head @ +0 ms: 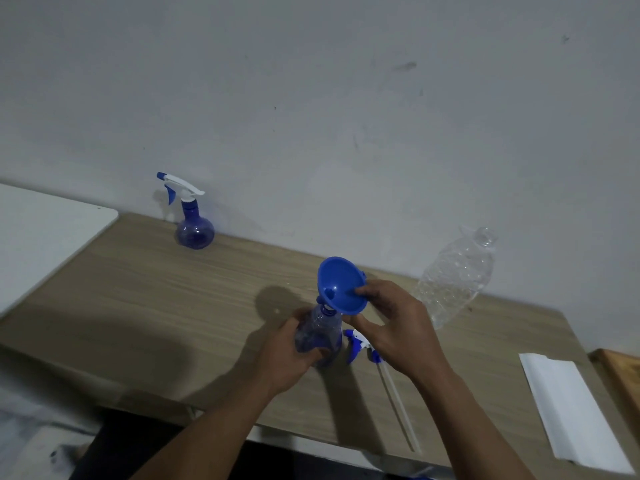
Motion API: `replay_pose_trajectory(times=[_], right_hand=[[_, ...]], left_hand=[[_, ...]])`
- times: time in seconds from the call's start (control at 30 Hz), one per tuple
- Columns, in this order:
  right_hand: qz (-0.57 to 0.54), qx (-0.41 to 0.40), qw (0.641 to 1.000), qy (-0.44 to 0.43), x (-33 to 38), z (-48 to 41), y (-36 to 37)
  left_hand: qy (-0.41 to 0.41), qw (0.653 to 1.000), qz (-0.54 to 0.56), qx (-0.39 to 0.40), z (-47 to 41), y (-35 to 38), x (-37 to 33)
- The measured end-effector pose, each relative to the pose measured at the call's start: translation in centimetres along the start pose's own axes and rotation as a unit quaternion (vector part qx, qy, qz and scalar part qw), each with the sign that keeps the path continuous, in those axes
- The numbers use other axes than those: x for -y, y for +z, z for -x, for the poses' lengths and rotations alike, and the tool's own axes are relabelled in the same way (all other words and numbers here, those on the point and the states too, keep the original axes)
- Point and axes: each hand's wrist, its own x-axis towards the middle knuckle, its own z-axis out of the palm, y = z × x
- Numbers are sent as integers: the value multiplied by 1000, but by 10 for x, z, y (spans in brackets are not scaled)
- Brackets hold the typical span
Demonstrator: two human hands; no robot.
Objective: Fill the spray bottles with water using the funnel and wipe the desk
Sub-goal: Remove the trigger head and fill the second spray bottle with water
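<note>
An uncapped blue spray bottle [320, 332] stands on the wooden desk [173, 296], and my left hand [289, 355] grips its body. A blue funnel [337, 282] sits tilted in the bottle's neck; my right hand [394, 323] pinches its rim. The bottle's white and blue spray head [358, 342] lies on the desk under my right hand, its long tube [401, 410] pointing toward the front edge. A second blue spray bottle [194, 220] with its head on stands at the back left by the wall. A clear plastic water bottle [453, 278] leans at the back right.
A white folded cloth or paper [575, 410] lies at the right on the desk. A white table surface [41, 233] adjoins the desk on the left. A wooden object's corner [623, 372] shows at the far right. The wall runs along the back.
</note>
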Motion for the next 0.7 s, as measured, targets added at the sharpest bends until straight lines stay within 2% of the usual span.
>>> replay_pose_trajectory(times=[0.13,0.27,0.7], right_hand=[[6,-6,1000,-8,3,1,-2],[-31,-45,998,-5,7,0,-5],[-5,6,1000,18,3,0,-6]], left_hand=[[1,1000,8,3,-1,0,1],[0,1000,0,3,-2,0,3],[-5,1000,-16,0,-2,0,3]])
